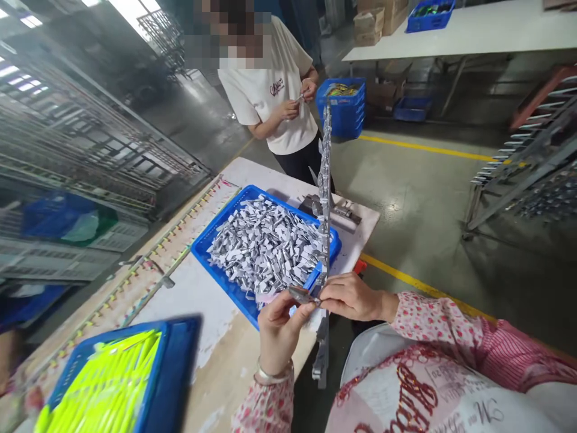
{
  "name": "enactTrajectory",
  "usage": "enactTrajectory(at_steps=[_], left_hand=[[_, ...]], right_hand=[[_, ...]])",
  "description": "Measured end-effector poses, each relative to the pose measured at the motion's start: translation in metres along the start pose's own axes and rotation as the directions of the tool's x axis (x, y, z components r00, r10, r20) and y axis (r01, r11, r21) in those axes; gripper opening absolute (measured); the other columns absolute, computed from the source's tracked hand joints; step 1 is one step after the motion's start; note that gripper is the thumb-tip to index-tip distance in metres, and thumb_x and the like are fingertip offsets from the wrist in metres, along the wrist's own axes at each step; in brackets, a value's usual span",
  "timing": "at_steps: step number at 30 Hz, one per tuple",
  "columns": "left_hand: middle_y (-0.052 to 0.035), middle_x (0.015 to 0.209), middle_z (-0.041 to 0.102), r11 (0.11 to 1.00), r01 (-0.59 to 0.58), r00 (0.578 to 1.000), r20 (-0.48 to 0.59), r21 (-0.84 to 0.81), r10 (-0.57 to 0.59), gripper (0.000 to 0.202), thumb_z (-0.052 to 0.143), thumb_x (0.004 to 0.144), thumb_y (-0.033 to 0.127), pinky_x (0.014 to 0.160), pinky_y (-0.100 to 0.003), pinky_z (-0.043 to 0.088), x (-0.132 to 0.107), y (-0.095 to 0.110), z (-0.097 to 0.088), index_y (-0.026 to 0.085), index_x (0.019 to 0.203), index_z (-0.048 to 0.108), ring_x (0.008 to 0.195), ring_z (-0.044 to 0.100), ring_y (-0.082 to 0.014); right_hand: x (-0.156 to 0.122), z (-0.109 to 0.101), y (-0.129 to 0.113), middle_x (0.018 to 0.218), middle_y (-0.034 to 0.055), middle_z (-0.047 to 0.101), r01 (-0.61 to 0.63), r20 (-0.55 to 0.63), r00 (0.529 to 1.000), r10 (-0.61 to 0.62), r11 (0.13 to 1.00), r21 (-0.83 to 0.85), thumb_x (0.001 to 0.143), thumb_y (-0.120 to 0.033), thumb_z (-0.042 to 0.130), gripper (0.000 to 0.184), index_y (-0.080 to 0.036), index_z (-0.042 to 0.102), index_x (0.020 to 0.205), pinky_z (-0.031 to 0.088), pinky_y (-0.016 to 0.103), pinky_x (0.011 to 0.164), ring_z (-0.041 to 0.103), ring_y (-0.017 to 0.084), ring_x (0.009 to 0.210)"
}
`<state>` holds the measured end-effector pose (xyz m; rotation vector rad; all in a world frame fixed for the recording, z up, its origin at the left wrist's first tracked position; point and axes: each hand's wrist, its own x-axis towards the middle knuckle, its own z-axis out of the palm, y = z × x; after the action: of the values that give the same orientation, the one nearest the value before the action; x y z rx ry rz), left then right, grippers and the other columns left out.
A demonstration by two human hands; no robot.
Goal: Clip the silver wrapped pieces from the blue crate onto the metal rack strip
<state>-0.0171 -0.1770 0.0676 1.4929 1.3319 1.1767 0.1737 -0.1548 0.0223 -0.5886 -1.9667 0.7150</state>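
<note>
My left hand (pixel 282 325), a bangle at its wrist, is closed in a pinch on a small flat grey piece (pixel 300 294). Close beside it my right hand (pixel 351 296) is also closed, its fingertips together at the upright metal bar (pixel 325 228); what they pinch is hidden. Grey pieces are fixed along this bar, above and below my hands. Behind the bar, a blue tray (pixel 220 282) on the table is heaped with many small grey flat pieces (pixel 270 243). The near edge of the tray lies just beyond my left hand.
A blue tray (pixel 164 361) of bright yellow pieces (pixel 108 379) sits at the lower left. Long strips with yellow pegs (pixel 153 249) run along the table (pixel 220 349). Across it stands a co-worker (pixel 279 90), both hands on a small piece. A metal rack (pixel 509 174) stands right.
</note>
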Motion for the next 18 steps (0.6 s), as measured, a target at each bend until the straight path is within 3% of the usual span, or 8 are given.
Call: enactTrajectory(at_steps=[3, 6, 12, 18], left_hand=[[-0.0021, 0.077, 0.071, 0.996, -0.036, 0.992, -0.115, 0.083, 0.045, 0.016, 0.076, 0.071, 0.028, 0.065, -0.024, 0.053, 0.011, -0.018, -0.004, 0.018, 0.082, 0.069, 0.068, 0.064, -0.0148], [-0.0029, 0.08, 0.072, 0.989, -0.051, 0.992, -0.107, 0.14, 0.066, 0.017, 0.073, 0.074, 0.029, 0.066, -0.025, 0.053, 0.018, -0.033, -0.004, 0.018, 0.086, 0.069, 0.07, 0.067, -0.016], [-0.0031, 0.082, 0.072, 0.942, -0.176, 0.984, 0.037, 0.284, 0.173, 0.012, 0.068, 0.079, 0.028, 0.066, -0.025, 0.054, 0.021, -0.038, -0.005, 0.018, 0.086, 0.068, 0.069, 0.067, -0.0152], [-0.0039, 0.082, 0.072, 0.865, -0.318, 0.948, 0.113, 0.387, 0.298, 0.01, 0.066, 0.081, 0.027, 0.067, -0.024, 0.053, 0.03, -0.032, -0.008, 0.018, 0.084, 0.068, 0.071, 0.067, -0.0151]], right_hand=[[-0.012, 0.004, 0.021, 0.092, 0.006, 0.062, -0.23, -0.121, 0.967, 0.223, 0.972, -0.051, 0.097, -0.042, 0.045, 0.029, -0.016, 0.055, 0.105, 0.048, 0.026, 0.072, 0.059, 0.015, 0.078], [-0.022, 0.015, 0.041, 0.103, 0.0072, 0.063, -0.356, -0.063, 0.934, 0.351, 0.905, -0.234, 0.088, -0.051, 0.058, 0.045, -0.016, 0.053, 0.117, 0.049, 0.027, 0.073, 0.061, 0.016, 0.08], [-0.017, 0.035, 0.062, 0.093, 0.0068, 0.064, -0.276, 0.109, 0.916, 0.386, 0.805, -0.526, 0.09, -0.05, 0.055, 0.039, -0.014, 0.06, 0.102, 0.049, 0.029, 0.071, 0.064, 0.019, 0.082], [-0.008, 0.025, 0.06, 0.085, 0.0072, 0.066, -0.144, 0.293, 0.876, 0.382, 0.788, -0.598, 0.094, -0.046, 0.05, 0.037, -0.012, 0.063, 0.089, 0.046, 0.027, 0.062, 0.064, 0.017, 0.073]])
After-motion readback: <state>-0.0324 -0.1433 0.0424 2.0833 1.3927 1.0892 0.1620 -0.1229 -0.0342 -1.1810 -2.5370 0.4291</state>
